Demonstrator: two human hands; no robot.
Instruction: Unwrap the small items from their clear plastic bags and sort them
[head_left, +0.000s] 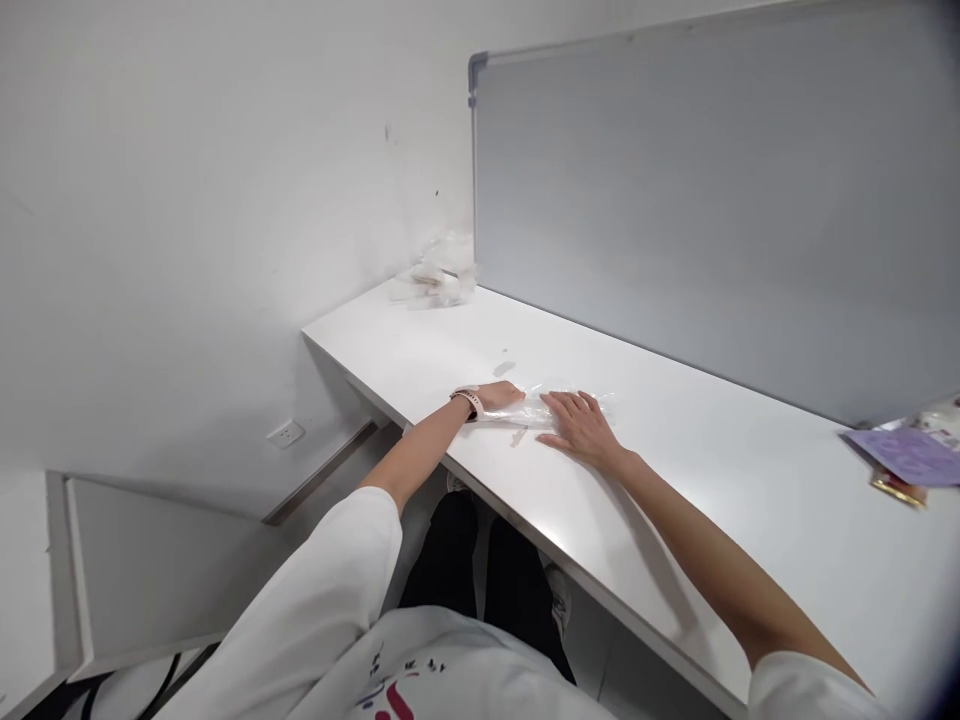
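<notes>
A crumpled clear plastic bag (534,409) lies stretched along the white table (675,440). My left hand (501,394), with a pale watch band (470,400) at its wrist, is closed on the left part of the bag. Over the right part, my right hand (583,428) rests flat with its fingers stretched out and the thumb apart. Its fingers cover some of the plastic, whose far end shows beyond them. Whether anything is inside the bag I cannot tell.
A heap of clear plastic bags (439,280) sits in the far left corner by the wall. Behind the table stands a large grey board (675,200). Purple packaging (911,457) lies at the right. A wall socket (286,433) is at the lower left.
</notes>
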